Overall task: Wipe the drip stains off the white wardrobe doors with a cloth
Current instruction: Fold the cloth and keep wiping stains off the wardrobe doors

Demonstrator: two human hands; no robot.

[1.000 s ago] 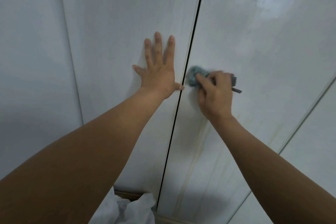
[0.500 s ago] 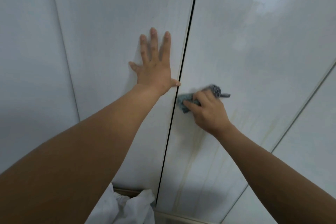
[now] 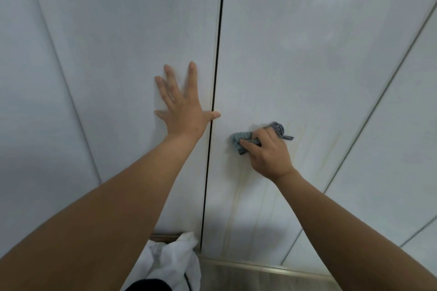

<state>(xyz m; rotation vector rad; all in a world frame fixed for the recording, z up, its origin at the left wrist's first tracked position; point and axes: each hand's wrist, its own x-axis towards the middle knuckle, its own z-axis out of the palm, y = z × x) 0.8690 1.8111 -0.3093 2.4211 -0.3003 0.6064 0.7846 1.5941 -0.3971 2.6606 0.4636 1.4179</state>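
Grey-blue cloth [image 3: 238, 143] in the right hand [image 3: 269, 157], fingers [image 3: 251, 143] curled round it; left hand [image 3: 186, 114] flat on the door [image 3: 130, 38], fingers spread.

Most of cloth [image 3: 237, 143] — behind right hand [image 3: 269, 156]

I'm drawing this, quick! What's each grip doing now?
Left grip: open, flat on the door.
Right grip: holding the cloth.

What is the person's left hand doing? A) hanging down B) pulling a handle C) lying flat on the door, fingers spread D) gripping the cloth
C: the left hand lies open on the door left of the dark gap, fingers straight; the right hand grips the cloth.
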